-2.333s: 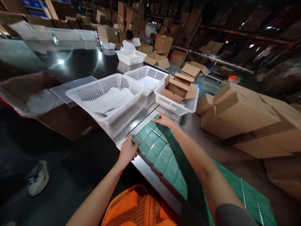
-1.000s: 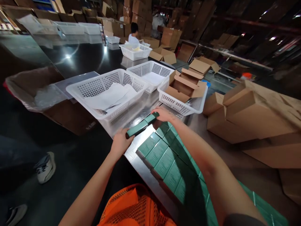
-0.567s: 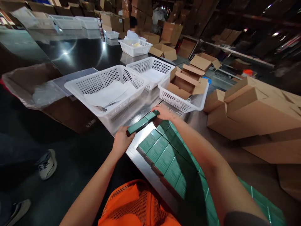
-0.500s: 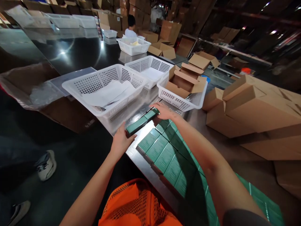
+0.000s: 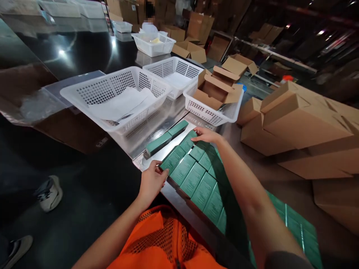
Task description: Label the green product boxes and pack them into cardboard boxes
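Flat green boxes (image 5: 199, 178) lie packed in rows on the metal table (image 5: 157, 129). My left hand (image 5: 152, 182) grips the near end of the foremost row (image 5: 179, 153), thumb on top of the end box. My right hand (image 5: 205, 135) presses the far end of that same row with its fingertips. A separate row of green boxes (image 5: 166, 138) lies just left of the block, beside the table's shiny strip, with neither hand on it.
Three white baskets stand behind: one with white sheets (image 5: 92, 93), one further back (image 5: 174, 64), one with folded cartons (image 5: 209, 115). Brown cartons (image 5: 297, 127) pile up at right. A plastic-lined carton (image 5: 30, 104) sits left. A person's shoe (image 5: 48, 192) is on the floor. Another person works far back.
Both hands had lifted a row of green boxes off the block. That row now lies on the table to the left, and the hands have moved back to the ends of another row.
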{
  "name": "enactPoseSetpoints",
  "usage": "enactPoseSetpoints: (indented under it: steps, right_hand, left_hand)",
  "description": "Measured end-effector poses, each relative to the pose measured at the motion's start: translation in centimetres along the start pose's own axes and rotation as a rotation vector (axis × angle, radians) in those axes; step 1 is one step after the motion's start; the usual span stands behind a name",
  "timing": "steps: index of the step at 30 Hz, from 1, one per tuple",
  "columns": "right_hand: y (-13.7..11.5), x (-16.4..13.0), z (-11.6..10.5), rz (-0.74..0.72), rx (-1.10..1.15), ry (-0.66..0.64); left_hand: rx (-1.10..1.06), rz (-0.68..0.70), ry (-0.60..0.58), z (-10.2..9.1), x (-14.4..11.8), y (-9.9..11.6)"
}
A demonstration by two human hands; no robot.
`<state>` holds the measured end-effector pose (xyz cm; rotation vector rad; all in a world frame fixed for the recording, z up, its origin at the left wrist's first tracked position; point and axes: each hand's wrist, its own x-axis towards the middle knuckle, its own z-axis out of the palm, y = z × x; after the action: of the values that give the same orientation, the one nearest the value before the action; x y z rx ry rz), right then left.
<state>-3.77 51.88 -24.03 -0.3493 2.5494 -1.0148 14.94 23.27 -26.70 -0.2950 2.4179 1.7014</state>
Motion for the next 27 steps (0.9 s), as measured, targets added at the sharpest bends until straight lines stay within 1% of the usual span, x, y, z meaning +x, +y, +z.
enactPoseSetpoints:
  steps: [3, 4, 6, 9, 12, 16, 22, 25, 27]
  right_hand:
    - [0.0, -0.4, 1.1, -0.044, 0.083, 0.073]
    - [0.0, -0.4, 1.5, -0.058, 0.099, 0.106]
    - [0.1, -0.2, 2.0, -0.078, 0.113, 0.173]
    - [0.1, 0.3, 2.5, -0.079, 0.103, 0.261]
    - [0.0, 0.8, 2.7, -0.061, 0.093, 0.311]
    - [-0.1, 1.3, 2.7, -0.062, 0.103, 0.314]
    - [-0.2, 2.0, 2.8, -0.052, 0.065, 0.289]
    - [-0.2, 1.3, 2.4, -0.023, -0.007, 0.297]
    - [-0.1, 0.2, 1.6, 0.007, -0.077, 0.312]
  left_hand:
    - [0.242, 0.211, 0.195, -0.7, 0.0, -0.6]
    - [0.309, 0.249, 0.233, -1.0, 0.1, -0.9]
    - [0.398, 0.279, 0.264, -1.4, 0.4, -1.4]
    - [0.483, 0.263, 0.271, -1.6, 1.1, -1.6]
    - [0.524, 0.23, 0.256, -1.5, 1.7, -1.3]
    - [0.556, 0.215, 0.232, -1.4, 2.0, -0.9]
    - [0.549, 0.236, 0.238, -0.8, 2.7, -0.8]
    - [0.503, 0.235, 0.227, -1.1, 2.7, -0.7]
    - [0.452, 0.226, 0.222, -1.6, 2.0, -0.5]
